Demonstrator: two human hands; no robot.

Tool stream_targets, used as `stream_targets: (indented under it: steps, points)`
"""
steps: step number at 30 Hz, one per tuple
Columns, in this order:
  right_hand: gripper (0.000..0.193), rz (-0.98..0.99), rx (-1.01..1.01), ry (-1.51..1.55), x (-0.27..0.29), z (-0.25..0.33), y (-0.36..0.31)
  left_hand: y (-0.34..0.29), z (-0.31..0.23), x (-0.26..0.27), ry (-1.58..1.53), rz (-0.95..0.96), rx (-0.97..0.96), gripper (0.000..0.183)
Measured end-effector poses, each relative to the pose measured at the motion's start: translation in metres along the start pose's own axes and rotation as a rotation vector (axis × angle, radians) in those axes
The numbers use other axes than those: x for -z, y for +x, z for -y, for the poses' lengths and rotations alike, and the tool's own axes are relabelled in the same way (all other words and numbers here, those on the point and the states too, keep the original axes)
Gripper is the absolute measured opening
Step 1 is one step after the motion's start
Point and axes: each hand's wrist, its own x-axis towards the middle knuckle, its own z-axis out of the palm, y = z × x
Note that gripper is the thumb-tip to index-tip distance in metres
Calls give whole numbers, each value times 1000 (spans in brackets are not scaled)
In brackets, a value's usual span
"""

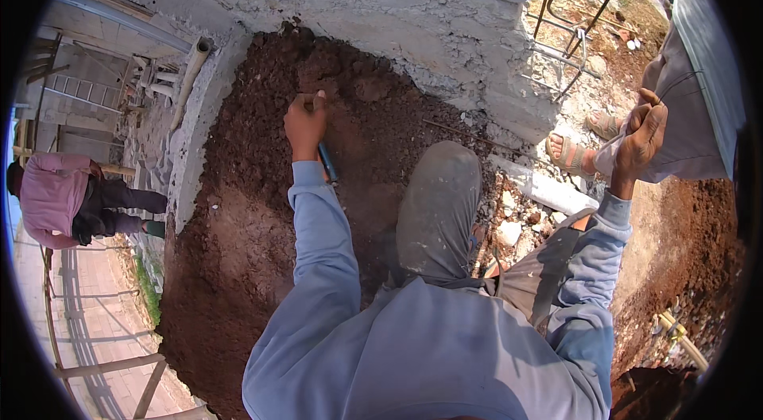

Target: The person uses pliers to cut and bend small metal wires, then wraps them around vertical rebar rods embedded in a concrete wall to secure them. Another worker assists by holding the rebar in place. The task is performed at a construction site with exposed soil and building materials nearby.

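Note:
My left hand (305, 126) is closed in a fist over dark reddish-brown soil (262, 114), thumb uppermost. Below the fist, along my wrist, shows a blue rod-like handle (327, 162); its other end is hidden. My right hand (642, 136) is raised on the right with curled fingers pressed together. What they hold, if anything, is too small to name. Behind that hand stand a person's grey-trousered legs (683, 130) and sandalled feet (566, 153). My bent knee (439, 197) in dusty grey trousers lies between my arms.
A rough block wall (445, 30) closes off the far side. Bent steel bars (574, 46) stand at upper right. A pale pipe (544, 185) and rubble lie beside my leg. An upright pipe (191, 78) stands at left; a person in pink (60, 197) bends beyond. Bamboo poles (111, 366) cross lower left.

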Motion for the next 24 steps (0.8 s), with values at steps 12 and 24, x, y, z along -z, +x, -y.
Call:
stream_targets:
  steps: [12,24]
  points:
    - [24,551,-435,-244,-34,-19,-152,30,86,-37,550,106,135,43]
    - [26,418,-531,-151,-42,1,-156,-10,27,9,-126,116,-206,26]
